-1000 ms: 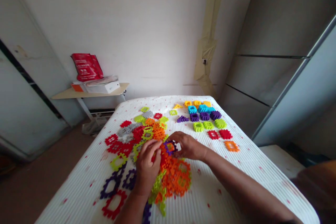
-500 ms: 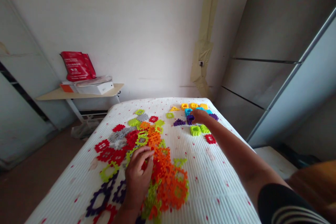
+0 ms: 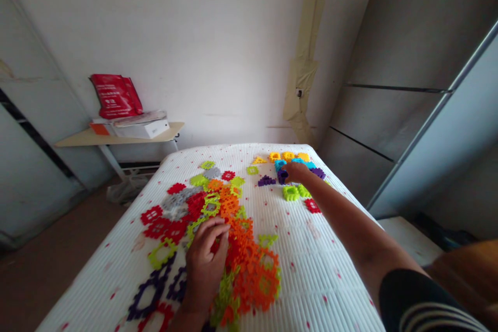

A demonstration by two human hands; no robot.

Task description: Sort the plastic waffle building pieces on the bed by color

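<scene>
A heap of flat interlocking plastic pieces (image 3: 233, 238) in orange, red, green, purple and grey lies on a white ribbed mattress (image 3: 322, 275). My left hand (image 3: 205, 262) rests on the heap's near left side, fingers curled and touching orange and red pieces. My right hand (image 3: 296, 171) reaches far over to the rows of small assembled cubes (image 3: 291, 193) at the back right. Its fingers are closed around a purple cube (image 3: 282, 175) among the blue and purple ones.
A low wooden table (image 3: 116, 139) with a red bag (image 3: 115, 96) and a white box stands against the back wall at the left. Grey cabinet panels (image 3: 428, 114) rise along the right. Bare floor lies left of the mattress.
My right hand carried the purple piece from the heap to the rows of cubes at the back right. My left hand stayed on the heap and slid slightly nearer.
</scene>
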